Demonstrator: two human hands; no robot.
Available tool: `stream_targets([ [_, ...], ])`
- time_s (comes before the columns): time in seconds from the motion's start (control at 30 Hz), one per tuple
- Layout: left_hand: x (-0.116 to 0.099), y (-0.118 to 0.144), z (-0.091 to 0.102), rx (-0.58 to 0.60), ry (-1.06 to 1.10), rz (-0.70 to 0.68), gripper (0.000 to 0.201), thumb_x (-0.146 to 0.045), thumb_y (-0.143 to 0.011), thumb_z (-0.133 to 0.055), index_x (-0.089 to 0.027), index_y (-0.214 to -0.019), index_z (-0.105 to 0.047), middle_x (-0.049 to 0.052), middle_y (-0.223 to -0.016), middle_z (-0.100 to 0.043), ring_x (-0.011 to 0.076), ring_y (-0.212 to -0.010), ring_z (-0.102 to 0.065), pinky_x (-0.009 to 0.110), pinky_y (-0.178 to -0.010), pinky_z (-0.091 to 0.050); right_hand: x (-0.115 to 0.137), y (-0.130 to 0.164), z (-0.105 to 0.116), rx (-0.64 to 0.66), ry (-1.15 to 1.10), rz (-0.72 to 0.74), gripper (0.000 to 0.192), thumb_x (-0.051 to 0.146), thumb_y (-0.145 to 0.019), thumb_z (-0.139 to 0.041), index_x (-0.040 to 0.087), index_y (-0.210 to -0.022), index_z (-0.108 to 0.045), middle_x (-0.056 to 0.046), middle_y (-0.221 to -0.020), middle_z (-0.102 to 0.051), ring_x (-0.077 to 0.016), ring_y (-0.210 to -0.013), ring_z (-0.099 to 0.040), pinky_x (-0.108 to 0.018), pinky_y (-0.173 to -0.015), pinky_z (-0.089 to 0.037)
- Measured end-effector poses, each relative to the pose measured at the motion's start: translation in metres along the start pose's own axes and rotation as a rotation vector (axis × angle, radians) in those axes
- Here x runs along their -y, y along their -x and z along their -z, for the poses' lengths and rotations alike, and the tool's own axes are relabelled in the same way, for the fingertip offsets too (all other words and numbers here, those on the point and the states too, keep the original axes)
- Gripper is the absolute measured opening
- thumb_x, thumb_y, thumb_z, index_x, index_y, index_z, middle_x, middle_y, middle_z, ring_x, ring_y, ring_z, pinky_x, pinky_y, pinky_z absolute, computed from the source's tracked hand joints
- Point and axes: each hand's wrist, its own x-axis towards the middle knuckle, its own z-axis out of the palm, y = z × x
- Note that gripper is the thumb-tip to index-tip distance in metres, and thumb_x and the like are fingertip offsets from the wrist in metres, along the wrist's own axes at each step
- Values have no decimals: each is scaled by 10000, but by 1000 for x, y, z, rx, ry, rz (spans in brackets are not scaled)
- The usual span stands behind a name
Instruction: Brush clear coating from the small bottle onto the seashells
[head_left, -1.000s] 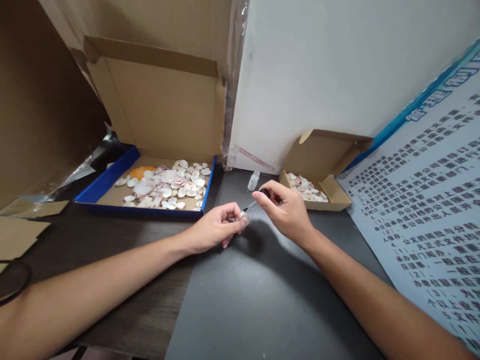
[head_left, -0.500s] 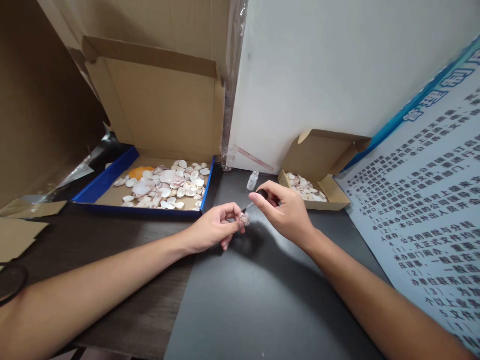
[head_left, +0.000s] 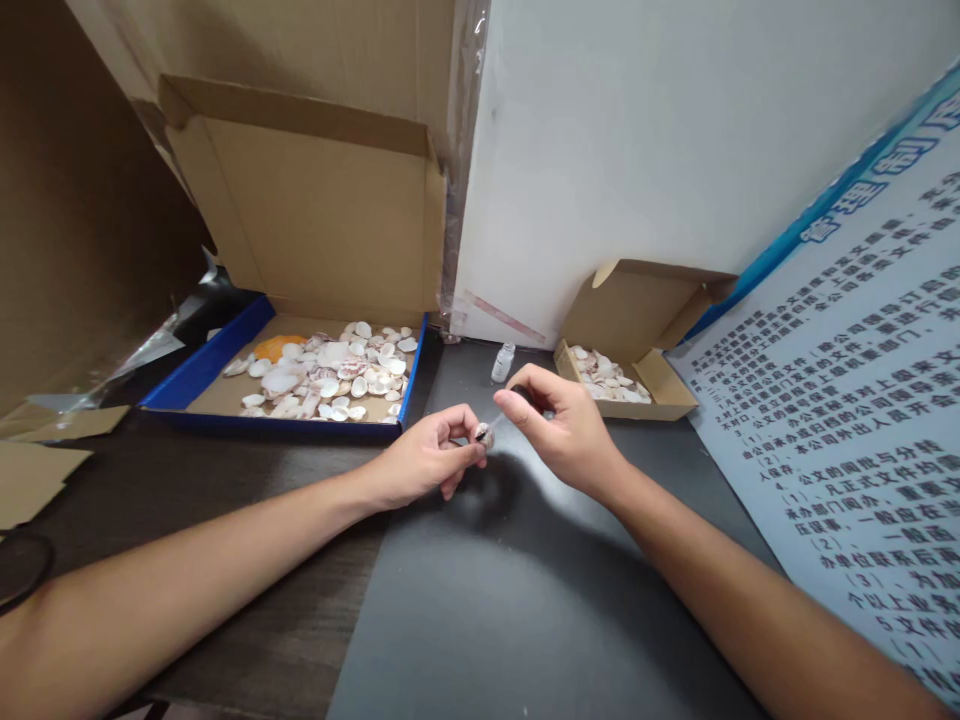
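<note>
My left hand [head_left: 427, 458] pinches a small speckled seashell [head_left: 485, 435] between thumb and fingers, just above the dark table. My right hand [head_left: 562, 428] grips a small brush with a black cap [head_left: 525, 394], and its thin tip touches the shell. A little clear bottle [head_left: 503, 361] stands open on the table just behind my hands.
A blue-edged cardboard box [head_left: 202, 365] with several pale shells and one orange shell lies at the left back. A smaller cardboard box [head_left: 664, 375] with several shells stands at the right back. A printed notice board [head_left: 862, 400] leans on the right. Cardboard scraps [head_left: 37, 460] lie at far left.
The brush tip has slid down slightly across the shell. Both hands stay in nearly the same place; the view has shifted a little.
</note>
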Motion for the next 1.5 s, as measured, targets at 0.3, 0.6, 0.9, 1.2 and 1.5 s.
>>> stream_targets([
  [0.3,3,-1,1,-2,-14,-1,377,-466,-795,-683,-185,-808,-432,-51,-699,-573,18,-373,-446,154,-375,-350,6,1,1,-12,-125,-57,319,445,-874,-575,207,-681,-486,48,-578,-372,-101,-538,-337,-242,-513,-293],
  [0.6,1,0,1,5,-1,-5,398,-488,-786,-685,-185,-806,-429,-58,-702,-543,16,-382,-438,156,-373,-363,1,0,-2,18,-88,-33,322,442,-875,-594,204,-680,-498,58,-561,-360,-95,-529,-326,-237,-505,-280],
  [0.9,0,1,1,3,-20,2,384,-471,-794,-676,-185,-803,-421,-57,-707,-548,16,-384,-444,162,-382,-360,2,1,0,1,11,40,296,408,-877,-612,187,-695,-539,65,-542,-362,-83,-506,-335,-222,-492,-274],
  [1.2,-1,0,0,0,-6,16,376,-481,-803,-663,-187,-844,-432,-44,-755,-590,14,-357,-450,166,-363,-380,-1,1,2,5,42,67,277,395,-892,-594,184,-716,-562,63,-552,-380,-82,-506,-350,-216,-501,-293],
  [1.5,2,-1,1,10,-2,-9,322,-432,-823,-648,-184,-858,-445,-42,-772,-586,14,-375,-458,165,-378,-406,-3,0,1,-2,54,78,262,384,-895,-592,184,-727,-567,66,-546,-374,-81,-503,-349,-217,-500,-292],
])
